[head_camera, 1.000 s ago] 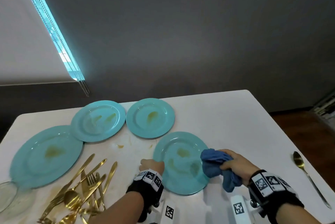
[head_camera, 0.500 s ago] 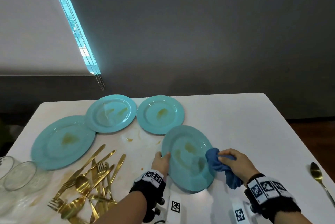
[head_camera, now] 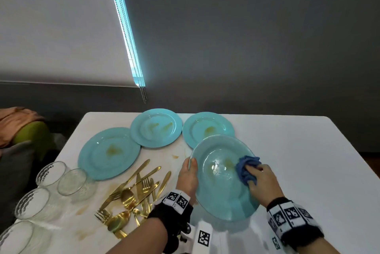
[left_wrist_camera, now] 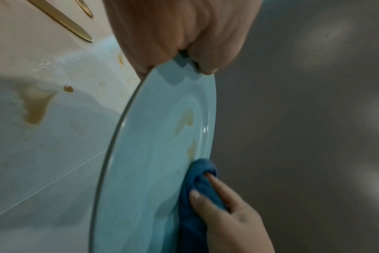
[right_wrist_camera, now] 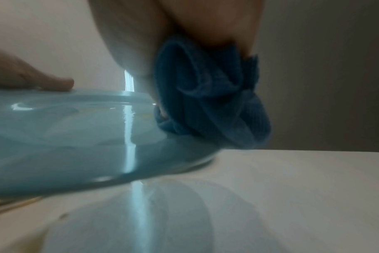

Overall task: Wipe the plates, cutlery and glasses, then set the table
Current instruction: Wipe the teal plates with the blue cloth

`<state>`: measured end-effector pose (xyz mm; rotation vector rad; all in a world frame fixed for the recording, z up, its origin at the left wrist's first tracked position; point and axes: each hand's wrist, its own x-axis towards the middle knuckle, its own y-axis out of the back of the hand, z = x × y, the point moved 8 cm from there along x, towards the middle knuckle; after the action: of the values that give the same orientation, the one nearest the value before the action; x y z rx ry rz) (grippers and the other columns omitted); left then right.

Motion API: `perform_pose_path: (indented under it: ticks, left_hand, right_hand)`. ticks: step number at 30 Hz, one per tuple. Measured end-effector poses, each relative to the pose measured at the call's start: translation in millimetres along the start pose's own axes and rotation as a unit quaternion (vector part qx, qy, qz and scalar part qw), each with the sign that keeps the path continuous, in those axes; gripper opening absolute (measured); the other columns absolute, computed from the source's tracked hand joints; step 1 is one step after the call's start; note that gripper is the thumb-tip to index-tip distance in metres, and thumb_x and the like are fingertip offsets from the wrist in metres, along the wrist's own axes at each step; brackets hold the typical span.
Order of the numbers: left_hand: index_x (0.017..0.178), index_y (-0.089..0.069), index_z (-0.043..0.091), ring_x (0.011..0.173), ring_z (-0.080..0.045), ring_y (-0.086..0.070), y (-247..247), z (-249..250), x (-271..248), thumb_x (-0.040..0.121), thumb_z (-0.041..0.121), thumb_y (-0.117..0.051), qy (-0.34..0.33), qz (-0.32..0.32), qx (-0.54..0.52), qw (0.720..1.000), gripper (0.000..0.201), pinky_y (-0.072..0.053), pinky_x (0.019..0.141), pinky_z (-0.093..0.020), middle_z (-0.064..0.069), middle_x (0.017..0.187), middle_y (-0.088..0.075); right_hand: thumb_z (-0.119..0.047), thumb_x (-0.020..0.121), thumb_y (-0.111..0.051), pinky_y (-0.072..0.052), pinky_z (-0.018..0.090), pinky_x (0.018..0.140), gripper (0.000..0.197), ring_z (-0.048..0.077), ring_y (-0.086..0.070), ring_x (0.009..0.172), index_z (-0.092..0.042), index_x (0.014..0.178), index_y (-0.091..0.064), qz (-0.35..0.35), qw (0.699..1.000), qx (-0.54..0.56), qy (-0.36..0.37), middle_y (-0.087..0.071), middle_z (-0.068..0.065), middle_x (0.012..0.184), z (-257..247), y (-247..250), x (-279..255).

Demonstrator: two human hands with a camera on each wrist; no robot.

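Observation:
A turquoise plate [head_camera: 222, 188] with yellow-brown smears is lifted and tilted above the white table [head_camera: 298, 161]. My left hand [head_camera: 188, 177] grips its left rim, thumb on the upper face [left_wrist_camera: 201, 66]. My right hand [head_camera: 261, 179] holds a bunched blue cloth [head_camera: 245, 168] against the plate's right inner face; the cloth [right_wrist_camera: 208, 102] also shows in the right wrist view. Three more smeared turquoise plates [head_camera: 109, 152] [head_camera: 156, 127] [head_camera: 207, 127] lie flat behind. A heap of gold cutlery [head_camera: 133, 196] sits left of my left hand.
Several clear glasses [head_camera: 59, 184] stand along the table's left edge. Brownish spill marks [head_camera: 174, 156] stain the table between the plates and cutlery. A grey wall and a window blind rise behind. An orange cloth on a green object [head_camera: 22, 128] sits off the far left corner.
The plate has come up off the table and tilted towards me, held by my left hand. My right hand has brought the cloth onto the plate's inner face. The view has swung leftward.

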<state>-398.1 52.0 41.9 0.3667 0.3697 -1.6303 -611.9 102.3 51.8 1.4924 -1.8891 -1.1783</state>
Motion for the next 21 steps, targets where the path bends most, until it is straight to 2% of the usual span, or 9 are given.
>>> perform_pose_path:
  ticks: [3, 5, 7, 9, 10, 13, 15, 18, 21]
  left_hand:
    - [0.133, -0.044, 0.018, 0.115, -0.022, -0.052, 13, 14, -10, 0.102, 0.034, -0.031, -0.02, -0.005, 0.008, 1.0, 0.037, -0.041, 0.084, -0.019, -0.005, 0.127, -0.053]
    - [0.124, -0.05, 0.016, 0.115, -0.029, -0.057, 28, 22, -6, 0.1, 0.038, -0.035, -0.045, 0.011, -0.019, 0.999, 0.036, -0.047, 0.096, -0.034, -0.009, 0.123, -0.059]
    - [0.12, -0.053, 0.019, 0.109, -0.029, -0.06, 49, 24, 4, 0.098, 0.04, -0.038, -0.062, 0.033, -0.027, 0.997, 0.034, -0.046, 0.1, -0.048, -0.01, 0.119, -0.063]
    - [0.12, -0.054, 0.024, 0.108, -0.026, -0.061, 66, 27, 8, 0.099, 0.037, -0.038, -0.062, 0.021, -0.035, 0.997, 0.029, -0.047, 0.099, -0.05, -0.006, 0.117, -0.064]
    - [0.121, -0.053, 0.025, 0.108, -0.025, -0.061, 71, 29, 7, 0.1, 0.037, -0.037, -0.066, 0.009, -0.033, 0.997, 0.03, -0.047, 0.099, -0.049, -0.004, 0.118, -0.064]
    - [0.125, -0.051, 0.023, 0.107, -0.02, -0.061, 79, 33, -1, 0.1, 0.035, -0.036, -0.069, -0.018, -0.046, 0.996, 0.032, -0.049, 0.097, -0.044, -0.001, 0.118, -0.062]
    - [0.122, -0.051, 0.022, 0.103, -0.019, -0.062, 83, 37, -3, 0.101, 0.033, -0.036, -0.073, -0.015, -0.061, 0.995, 0.029, -0.05, 0.092, -0.039, 0.0, 0.115, -0.062]
    - [0.123, -0.051, 0.013, 0.097, -0.017, -0.062, 101, 48, 3, 0.101, 0.028, -0.037, -0.093, 0.0, -0.077, 0.993, 0.03, -0.053, 0.081, -0.027, -0.002, 0.114, -0.062]
    - [0.123, -0.05, 0.017, 0.1, -0.017, -0.059, 122, 52, 7, 0.1, 0.031, -0.038, -0.1, 0.001, -0.068, 0.993, 0.029, -0.049, 0.088, -0.029, 0.002, 0.117, -0.06]
  right_hand:
    - [-0.027, 0.074, -0.063, -0.025, 0.007, 0.09, 0.049, 0.016, -0.052, 0.109, -0.01, 0.12, -0.063, 0.062, 0.994, 0.061, 0.067, -0.054, 0.012, 0.117, -57, 1, -10]
    - [-0.047, 0.061, -0.064, -0.026, -0.001, 0.084, 0.05, -0.004, -0.048, 0.092, -0.016, 0.098, -0.075, 0.014, 0.988, 0.096, 0.117, -0.056, -0.005, 0.098, -88, -19, -29]
    - [-0.053, 0.057, -0.06, -0.027, -0.004, 0.082, 0.043, -0.005, -0.047, 0.093, -0.023, 0.084, -0.075, -0.082, 0.984, 0.08, 0.137, -0.051, -0.016, 0.09, -97, -46, -44]
    - [-0.037, 0.063, -0.067, -0.028, 0.003, 0.081, 0.028, 0.006, -0.054, 0.099, -0.022, 0.086, -0.072, -0.139, 0.983, 0.013, 0.119, -0.052, -0.01, 0.094, -93, -53, -46]
    - [-0.024, 0.068, -0.069, -0.031, 0.009, 0.081, 0.025, 0.018, -0.056, 0.103, -0.018, 0.092, -0.071, -0.116, 0.988, -0.011, 0.098, -0.054, -0.002, 0.099, -87, -49, -40]
    - [-0.008, 0.076, -0.068, -0.037, 0.026, 0.09, 0.039, 0.032, -0.054, 0.109, -0.008, 0.115, -0.063, 0.063, 0.998, -0.006, 0.009, -0.055, 0.018, 0.113, -88, -14, -23]
    - [-0.008, 0.077, -0.069, -0.035, 0.025, 0.093, 0.046, 0.032, -0.053, 0.111, -0.005, 0.122, -0.06, 0.105, 0.994, 0.021, 0.018, -0.055, 0.02, 0.117, -111, -11, -28]
    - [-0.008, 0.071, -0.068, -0.028, -0.002, 0.087, 0.04, 0.027, -0.061, 0.099, -0.01, 0.111, -0.069, 0.012, 0.987, 0.014, 0.16, -0.059, 0.017, 0.11, -146, -45, -54]
    - [-0.009, 0.08, -0.06, -0.026, -0.001, 0.083, 0.036, 0.017, -0.055, 0.103, -0.018, 0.114, -0.068, -0.131, 0.972, -0.068, 0.184, -0.053, 0.005, 0.109, -139, -70, -65]
